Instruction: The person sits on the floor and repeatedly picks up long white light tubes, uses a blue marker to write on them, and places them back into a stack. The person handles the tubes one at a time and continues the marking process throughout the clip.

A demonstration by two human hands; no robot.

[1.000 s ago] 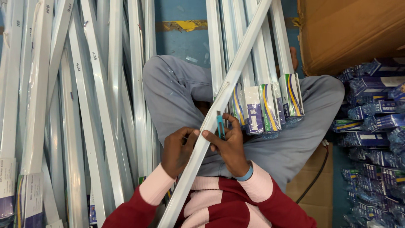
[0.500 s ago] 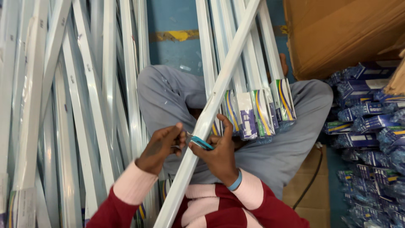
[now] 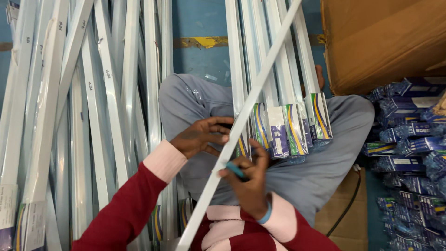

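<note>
Grasping the teal marker [image 3: 236, 170], your right hand [image 3: 251, 186] touches the white tube [image 3: 241, 125]; your left hand [image 3: 200, 137], at 10 o'clock, loosely steadies it.

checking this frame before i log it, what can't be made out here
- Head view: the teal tool in the right hand is mostly covered by the fingers; its kind is unclear.
- The long white tube runs off the top and bottom edges; neither end shows.
- The left hand hides its contact with the tube.
- Cardboard box: cut off by the frame edges.
</note>
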